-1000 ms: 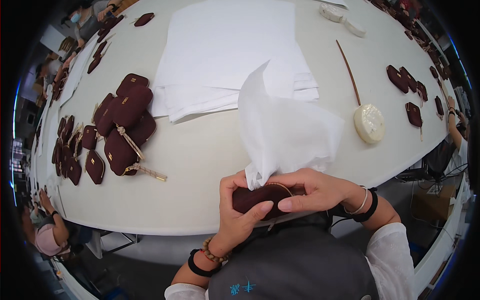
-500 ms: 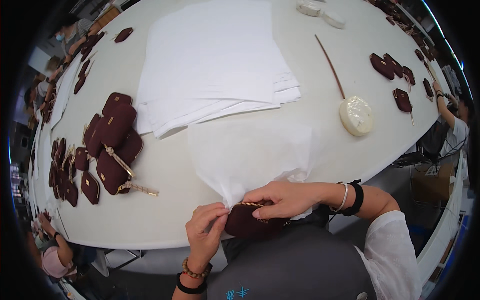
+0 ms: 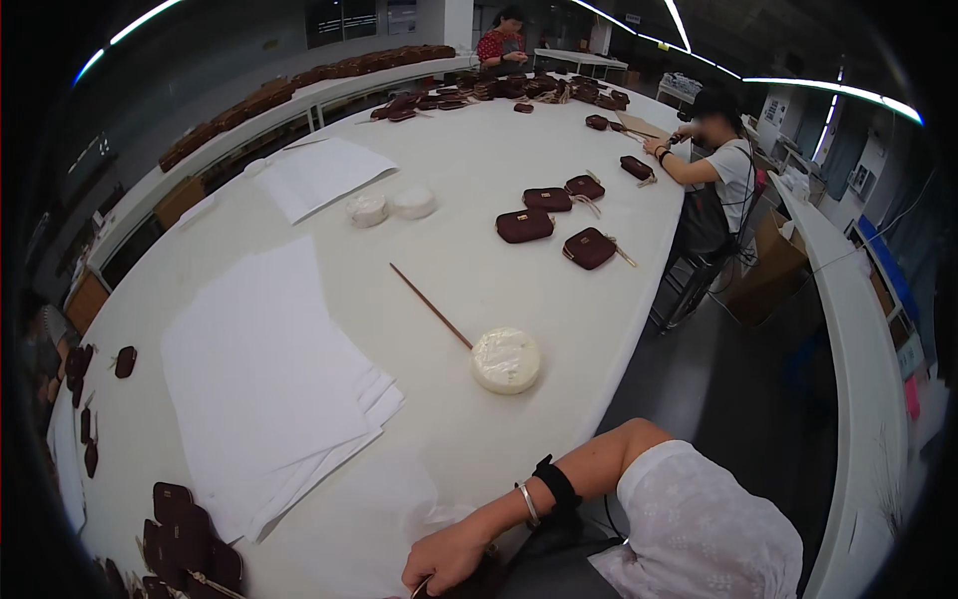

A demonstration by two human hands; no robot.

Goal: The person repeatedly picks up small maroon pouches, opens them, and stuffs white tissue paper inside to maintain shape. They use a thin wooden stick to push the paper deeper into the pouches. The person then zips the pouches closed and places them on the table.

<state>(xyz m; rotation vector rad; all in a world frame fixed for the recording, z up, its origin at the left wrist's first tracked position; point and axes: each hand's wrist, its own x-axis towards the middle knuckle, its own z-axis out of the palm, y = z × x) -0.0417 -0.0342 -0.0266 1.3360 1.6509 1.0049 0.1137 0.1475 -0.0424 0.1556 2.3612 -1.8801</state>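
Observation:
At the bottom edge, my right hand (image 3: 447,555) has its fingers closed on a dark maroon zip pouch (image 3: 483,579). Only a sliver of the pouch shows; the hand and the picture's edge hide most of it. Thin white tissue paper (image 3: 384,514) lies on the table just beyond my hand. My left hand is out of the picture. To the left of the tissue, a heap of maroon pouches (image 3: 190,539) with cord zip pulls lies partly cut off by the lower edge.
A stack of white paper sheets (image 3: 264,369) lies left of centre. A wrapped cream roll (image 3: 506,360) sits beside a thin brown stick (image 3: 429,304). Farther off are several pouches (image 3: 524,226). One co-worker (image 3: 723,150) sits at the right edge, another (image 3: 502,45) at the far end.
The view has swung up and to the right, so table things appear lower and farther left. My left hand has left the picture. My right hand stays at the pouch.

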